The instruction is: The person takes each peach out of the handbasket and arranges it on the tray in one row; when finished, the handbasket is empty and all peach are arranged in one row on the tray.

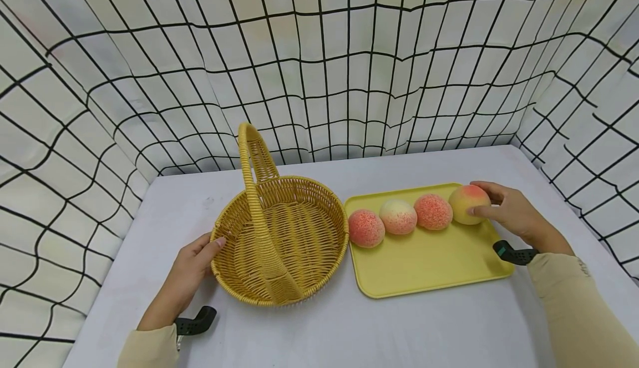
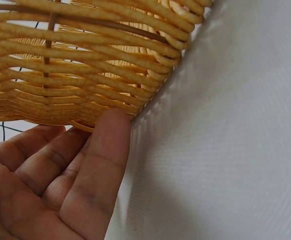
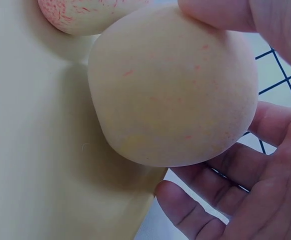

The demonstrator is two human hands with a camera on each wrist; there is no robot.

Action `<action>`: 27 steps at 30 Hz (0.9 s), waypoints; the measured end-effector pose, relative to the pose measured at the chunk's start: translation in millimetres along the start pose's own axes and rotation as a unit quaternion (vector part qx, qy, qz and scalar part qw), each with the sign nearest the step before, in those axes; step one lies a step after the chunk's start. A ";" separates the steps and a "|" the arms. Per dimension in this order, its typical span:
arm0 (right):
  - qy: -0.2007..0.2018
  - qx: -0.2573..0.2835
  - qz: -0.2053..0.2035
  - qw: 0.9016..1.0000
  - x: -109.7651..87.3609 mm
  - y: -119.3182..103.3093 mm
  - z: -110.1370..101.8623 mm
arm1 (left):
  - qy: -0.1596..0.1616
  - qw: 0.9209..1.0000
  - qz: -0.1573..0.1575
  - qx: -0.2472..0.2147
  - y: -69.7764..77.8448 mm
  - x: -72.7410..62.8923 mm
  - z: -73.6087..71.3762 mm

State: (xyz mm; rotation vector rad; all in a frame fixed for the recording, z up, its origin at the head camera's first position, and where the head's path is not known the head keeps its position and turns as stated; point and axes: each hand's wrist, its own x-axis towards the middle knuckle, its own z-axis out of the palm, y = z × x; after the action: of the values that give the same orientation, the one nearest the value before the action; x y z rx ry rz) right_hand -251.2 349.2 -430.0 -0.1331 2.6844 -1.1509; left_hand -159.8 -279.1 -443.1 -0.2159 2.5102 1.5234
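My left hand (image 1: 192, 260) grips the left rim of a round wicker basket (image 1: 304, 229) with a tall arched handle. The left wrist view shows the thumb pressed on the basket's woven side (image 2: 75, 65), with the other fingers partly hidden by it. At the tray's far right corner, my right hand (image 1: 514, 212) holds a yellow peach (image 1: 464, 210) with a red patch on top. Thumb and fingers lie around this peach (image 3: 173, 95) in the right wrist view. Left of it, in a row, sit a red peach (image 1: 433, 212), a paler peach (image 1: 398, 216) and another red peach (image 1: 366, 228).
The peaches are along the back of a yellow rectangular tray (image 1: 429, 268), which stands just right of the basket. Both rest on a table with a white cloth (image 1: 319, 334). A black wire grid (image 1: 324, 62) backed by white fabric surrounds the back and sides.
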 end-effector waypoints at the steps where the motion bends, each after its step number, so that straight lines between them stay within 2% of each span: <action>1: -0.001 0.000 0.000 1.000 0.2 0.2 0.1 | 0.001 1.000 -0.001 0.001 0.1 0.0 0.2; 17: -0.024 0.026 0.008 0.999 -0.5 0.1 -0.4 | 0.005 1.000 -0.002 0.004 -0.8 0.5 0.6; 27: -0.022 0.032 0.005 0.999 -2.3 0.6 1.2 | 0.007 1.000 -0.002 0.004 -1.7 0.3 1.0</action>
State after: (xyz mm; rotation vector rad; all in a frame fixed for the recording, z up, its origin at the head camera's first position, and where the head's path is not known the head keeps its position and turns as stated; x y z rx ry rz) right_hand -248.7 349.2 -430.8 -0.1323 2.6045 -1.2155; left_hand -159.6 -279.0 -445.1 -0.2297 2.5240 1.5160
